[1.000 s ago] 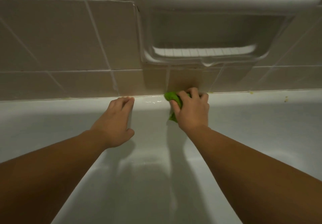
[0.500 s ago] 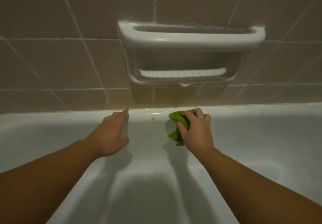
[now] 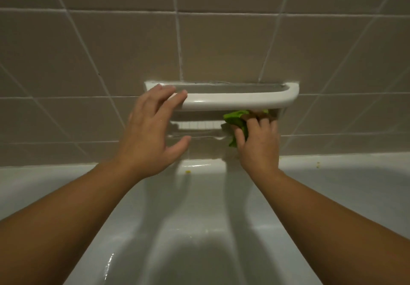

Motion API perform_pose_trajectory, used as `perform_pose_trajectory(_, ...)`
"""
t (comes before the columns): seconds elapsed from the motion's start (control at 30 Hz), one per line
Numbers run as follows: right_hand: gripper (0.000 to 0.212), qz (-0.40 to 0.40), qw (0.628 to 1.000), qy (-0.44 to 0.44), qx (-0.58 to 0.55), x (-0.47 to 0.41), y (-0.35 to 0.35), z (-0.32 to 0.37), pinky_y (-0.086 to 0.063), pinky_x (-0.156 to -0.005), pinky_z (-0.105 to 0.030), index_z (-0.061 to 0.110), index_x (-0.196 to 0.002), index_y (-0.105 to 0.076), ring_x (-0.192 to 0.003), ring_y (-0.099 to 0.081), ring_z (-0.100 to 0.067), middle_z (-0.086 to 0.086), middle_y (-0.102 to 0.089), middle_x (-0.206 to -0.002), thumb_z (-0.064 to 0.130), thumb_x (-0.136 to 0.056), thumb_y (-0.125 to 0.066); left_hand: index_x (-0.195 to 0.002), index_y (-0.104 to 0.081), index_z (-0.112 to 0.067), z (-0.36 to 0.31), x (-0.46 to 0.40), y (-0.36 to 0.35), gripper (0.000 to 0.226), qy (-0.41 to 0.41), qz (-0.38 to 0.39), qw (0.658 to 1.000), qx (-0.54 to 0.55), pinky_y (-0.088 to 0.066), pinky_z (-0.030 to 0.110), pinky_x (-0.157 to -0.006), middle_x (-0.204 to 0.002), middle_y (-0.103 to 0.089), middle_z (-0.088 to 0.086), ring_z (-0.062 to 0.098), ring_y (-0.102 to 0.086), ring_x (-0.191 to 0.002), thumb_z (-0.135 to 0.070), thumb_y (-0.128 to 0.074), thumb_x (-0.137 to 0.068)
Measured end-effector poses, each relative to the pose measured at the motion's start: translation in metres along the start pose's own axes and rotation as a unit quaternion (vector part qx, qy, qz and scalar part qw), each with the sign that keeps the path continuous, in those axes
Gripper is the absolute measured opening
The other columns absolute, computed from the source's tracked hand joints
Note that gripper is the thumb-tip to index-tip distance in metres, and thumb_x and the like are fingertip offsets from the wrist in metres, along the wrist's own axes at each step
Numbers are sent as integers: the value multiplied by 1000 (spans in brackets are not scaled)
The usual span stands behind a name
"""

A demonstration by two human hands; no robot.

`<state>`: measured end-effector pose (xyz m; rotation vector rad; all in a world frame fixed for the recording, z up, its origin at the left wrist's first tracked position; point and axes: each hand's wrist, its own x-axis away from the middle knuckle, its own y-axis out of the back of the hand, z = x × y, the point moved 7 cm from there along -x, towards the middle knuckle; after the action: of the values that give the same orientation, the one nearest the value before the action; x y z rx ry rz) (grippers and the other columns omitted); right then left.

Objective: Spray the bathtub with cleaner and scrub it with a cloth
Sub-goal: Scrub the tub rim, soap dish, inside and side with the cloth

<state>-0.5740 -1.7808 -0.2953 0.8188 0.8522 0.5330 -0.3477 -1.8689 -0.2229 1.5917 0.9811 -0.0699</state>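
Nearest you, the bathtub (image 3: 199, 229) gleams wet, so spraying looks done. A yellow speck (image 3: 188, 171) remains on its rim. Beyond, your left hand (image 3: 153, 134) is spread open at the soap dish (image 3: 239, 100); your right hand (image 3: 258, 145) grips the cloth (image 3: 235, 118) inside it.

Both hands have risen from the tub rim. The left hand (image 3: 153, 129) now reaches the soap dish (image 3: 233, 100) bar; the right hand (image 3: 258, 145) presses the cloth (image 3: 236, 120) inside it.
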Motion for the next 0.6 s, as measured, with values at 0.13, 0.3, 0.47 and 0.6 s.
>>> perform_pose_trajectory(0.13, 45, 60, 997, 4, 56, 2, -19, 18, -32, -113, -55, 27, -125, -69, -137, -38, -44, -10, -48, -153, 58, -97, -54, -154, -43, -20, 5, -5, -8, 92, -43, 10, 999, -11, -33, 55, -116, -150, -40, 8, 32, -34, -144, -45, -79, -73)
perform_pose_trajectory(0.3, 41, 114, 985, 103, 76, 6, -37, 61, -40, -98, -49, 39, -130, -63, -131, -43, -42, -5, -51, -149, 60, -100, -43, -154, -42, -21, 12, -6, -9, 99, -78, 3, 995, -58, -33, 57, -113, -146, -44, 10, 34, -39, -140, -57, -78, -69)
perform_pose_trajectory(0.47, 50, 122, 981, 106, 110, -17, -20, 2, -45, -95, -42, 32, -127, -67, -116, -53, -37, -4, -56, -141, 63, -100, -39, -155, -40, -24, 18, -7, -7, 104, -81, 14, 994, -69, -33, 57, -113, -147, -43, 8, 34, -38, -142, -60, -80, -66)
perform_pose_trajectory(0.6, 51, 74, 990, 20, 122, -17, -20, -3, -40, -95, -44, 31, -127, -64, -115, -51, -37, -8, -58, -132, 61, -100, -34, -156, -39, -24, 17, -5, -7, 105, -71, 21, 996, -59, -32, 56, -115, -148, -41, 7, 33, -36, -144, -62, -78, -67)
